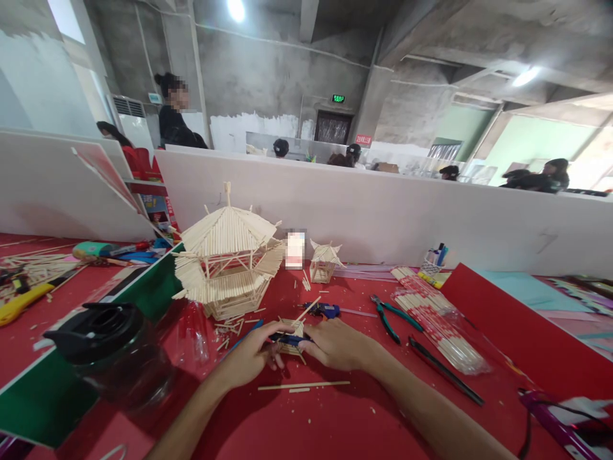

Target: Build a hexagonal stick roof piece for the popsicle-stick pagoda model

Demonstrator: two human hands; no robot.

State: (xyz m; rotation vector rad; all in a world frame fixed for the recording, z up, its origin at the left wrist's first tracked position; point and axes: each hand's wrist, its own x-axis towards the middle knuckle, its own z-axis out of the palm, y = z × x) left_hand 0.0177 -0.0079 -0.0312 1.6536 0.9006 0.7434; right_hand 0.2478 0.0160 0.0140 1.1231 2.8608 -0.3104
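A small stick-built roof piece (297, 329) lies low on the red table in front of me, partly covered by my hands. Across it runs a slim dark blue bar-shaped tool (290, 338), whose exact kind I cannot make out. The fingers of my left hand (246, 354) close on its left end. At the other end, my right hand (338, 345) has its thumb and fingers closed round the tool beside the roof piece. One thin wooden stick (308, 308) slants up above the piece. Loose sticks (304, 386) lie just nearer to me.
A large stick pavilion (230, 255) and a small one (325, 262) stand behind. Nearby are a blue glue gun (323, 310), teal-handled cutters (395, 313), a long black tool (445, 370) and bagged sticks (440, 319). A bottle (115, 351) stands left; a white partition (383, 211) rises behind.
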